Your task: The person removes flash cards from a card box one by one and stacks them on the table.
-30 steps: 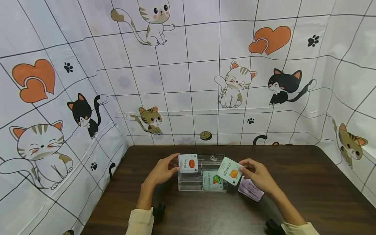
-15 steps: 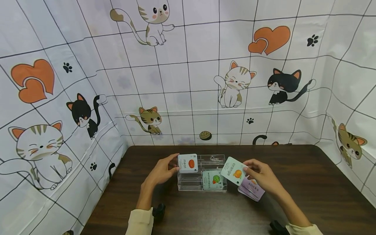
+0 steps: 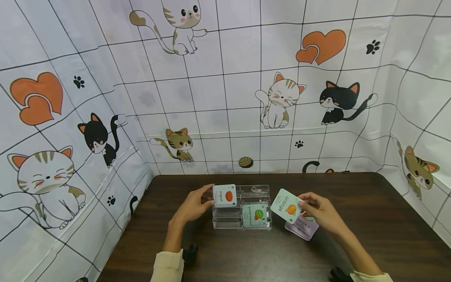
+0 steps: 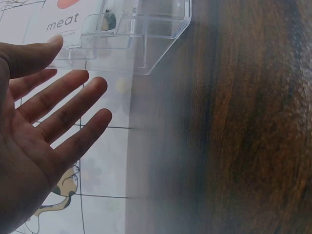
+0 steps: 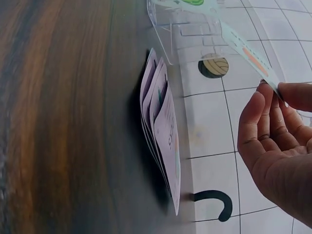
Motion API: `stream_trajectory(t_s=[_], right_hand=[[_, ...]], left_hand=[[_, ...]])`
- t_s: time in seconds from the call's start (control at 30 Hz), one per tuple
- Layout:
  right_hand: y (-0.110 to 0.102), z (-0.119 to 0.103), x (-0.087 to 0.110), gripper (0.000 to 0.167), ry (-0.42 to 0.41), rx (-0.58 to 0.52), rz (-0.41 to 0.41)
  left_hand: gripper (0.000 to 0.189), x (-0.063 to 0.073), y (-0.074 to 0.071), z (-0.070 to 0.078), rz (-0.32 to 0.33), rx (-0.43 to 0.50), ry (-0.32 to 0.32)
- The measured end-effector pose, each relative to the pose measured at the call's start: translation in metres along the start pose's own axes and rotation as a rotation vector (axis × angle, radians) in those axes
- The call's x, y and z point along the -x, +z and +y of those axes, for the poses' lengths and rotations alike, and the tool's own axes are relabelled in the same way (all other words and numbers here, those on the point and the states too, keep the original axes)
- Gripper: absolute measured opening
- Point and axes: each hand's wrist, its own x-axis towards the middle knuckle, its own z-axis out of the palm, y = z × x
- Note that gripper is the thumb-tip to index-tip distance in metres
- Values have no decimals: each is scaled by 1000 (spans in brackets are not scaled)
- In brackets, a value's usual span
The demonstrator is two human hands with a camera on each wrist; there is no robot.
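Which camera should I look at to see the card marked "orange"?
Best is the head view: the orange card faces it, word and fruit clear, pinched in the right hand. The right wrist view catches the card at a steep slant, its word unreadable; I can't make it out in the left wrist view.

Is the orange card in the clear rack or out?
Out. The right hand pinches the orange card in the air, to the right of the clear rack.

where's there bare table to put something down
The table is bare in front of the clear rack, between the black wrist mounts, and right of the right grip. It's crowded just right of the rack, with the orange card above the pink cards; the left grip is at its left end.
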Motion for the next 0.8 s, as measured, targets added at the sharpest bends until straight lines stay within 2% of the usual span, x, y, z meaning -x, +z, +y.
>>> stream_trajectory(t_s=[0.33,0.8], right_hand=[[-9,5,5,39,26,-43,-1],[-21,14,15,43,71,-13,20]], left_hand=[[63,0,0,0,-2,7,2],[63,-1,-1,0,2,7,12]])
